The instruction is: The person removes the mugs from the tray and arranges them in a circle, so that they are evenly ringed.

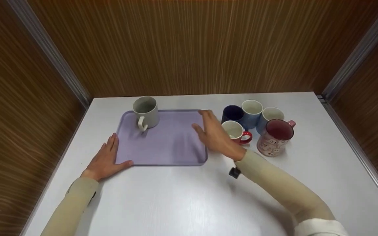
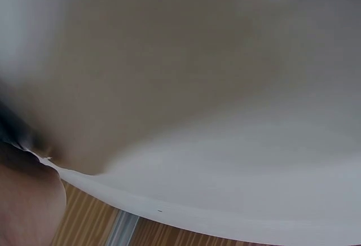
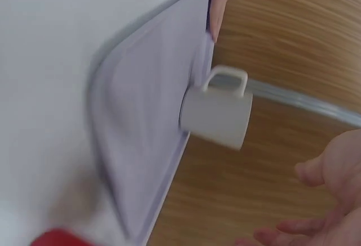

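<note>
A lavender tray [image 1: 169, 149] lies on the white table, with a light grey mug [image 1: 147, 113] standing upright in its far left corner, handle toward me. My left hand [image 1: 105, 160] rests at the tray's left edge, fingers straight and thumb at the near rim. Over the tray's right edge hovers my right hand [image 1: 216, 134], fingers loosely spread and holding nothing. In the right wrist view that hand [image 3: 333, 201] appears relaxed, apart from the grey mug [image 3: 217, 113]. Just right of it stands a white mug with a red handle [image 1: 246, 137], partly hidden behind the hand.
Right of the tray, a dark blue mug [image 1: 232, 113], two blue mugs with pale insides, one of them a blue mug [image 1: 251, 114] at the back, and a pink patterned mug [image 1: 272, 142] stand grouped. Wood-grain panels [image 1: 189, 49] enclose the table's back and sides.
</note>
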Demonstrator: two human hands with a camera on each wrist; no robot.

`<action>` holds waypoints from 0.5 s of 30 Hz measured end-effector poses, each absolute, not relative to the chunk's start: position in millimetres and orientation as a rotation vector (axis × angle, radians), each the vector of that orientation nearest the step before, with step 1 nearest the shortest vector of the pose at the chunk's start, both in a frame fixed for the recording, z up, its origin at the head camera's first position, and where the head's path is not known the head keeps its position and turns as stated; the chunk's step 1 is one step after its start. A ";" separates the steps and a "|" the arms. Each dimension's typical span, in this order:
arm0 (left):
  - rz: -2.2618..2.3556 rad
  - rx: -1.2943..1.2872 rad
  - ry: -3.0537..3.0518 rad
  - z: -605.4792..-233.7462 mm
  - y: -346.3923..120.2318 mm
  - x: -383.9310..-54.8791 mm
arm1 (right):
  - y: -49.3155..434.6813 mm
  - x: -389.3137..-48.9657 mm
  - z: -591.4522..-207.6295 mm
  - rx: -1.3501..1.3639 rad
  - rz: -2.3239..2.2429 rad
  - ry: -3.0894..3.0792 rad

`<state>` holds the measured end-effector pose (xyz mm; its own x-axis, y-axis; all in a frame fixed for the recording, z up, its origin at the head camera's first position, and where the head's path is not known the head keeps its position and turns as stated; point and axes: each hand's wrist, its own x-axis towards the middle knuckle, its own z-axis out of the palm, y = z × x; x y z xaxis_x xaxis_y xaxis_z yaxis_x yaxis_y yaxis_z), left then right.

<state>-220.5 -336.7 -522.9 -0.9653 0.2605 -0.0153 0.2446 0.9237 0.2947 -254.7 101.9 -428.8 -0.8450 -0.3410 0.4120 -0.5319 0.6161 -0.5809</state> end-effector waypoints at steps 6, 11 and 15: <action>0.452 0.403 3.034 -523.9 -336.1 -222.0 | 55.2 -271.1 -424.2 0.821 1.136 -2.692; 0.439 0.413 3.025 -524.0 -337.2 -220.2 | 16.6 -281.9 -425.5 0.845 1.359 -2.818; 0.449 0.395 3.021 -523.4 -337.5 -218.9 | -11.1 -287.1 -435.1 0.825 1.505 -2.832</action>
